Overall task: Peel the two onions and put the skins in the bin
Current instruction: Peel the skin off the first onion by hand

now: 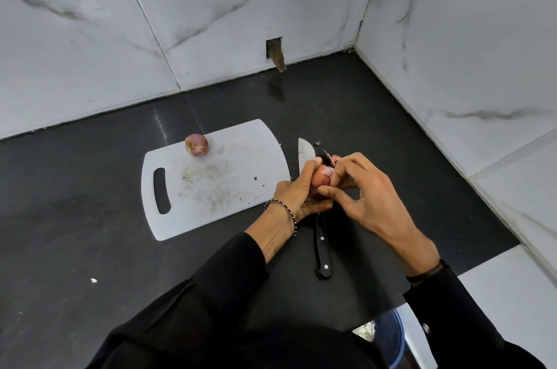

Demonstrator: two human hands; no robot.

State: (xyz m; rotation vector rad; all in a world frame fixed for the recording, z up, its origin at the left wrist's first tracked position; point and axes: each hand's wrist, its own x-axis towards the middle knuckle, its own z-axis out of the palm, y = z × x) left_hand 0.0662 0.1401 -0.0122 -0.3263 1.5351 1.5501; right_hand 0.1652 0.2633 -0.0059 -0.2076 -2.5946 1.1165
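My left hand (297,190) grips a pale pink onion (320,178) just right of the white cutting board (235,187), above the knife. My right hand (361,187) pinches a flap of skin (331,164) at the onion's top, and its thumb lies under the onion. Most of that onion is hidden by my fingers. A second onion (196,144), still in its reddish skin, sits on the board's far left corner. The blue bin (388,335) shows partly at the bottom right, below the counter edge.
A black-handled knife (322,251) lies on the dark counter (90,217) under my hands, its blade (305,151) pointing away. Small skin scraps (317,144) lie beyond the blade. Marble walls close the back and right sides.
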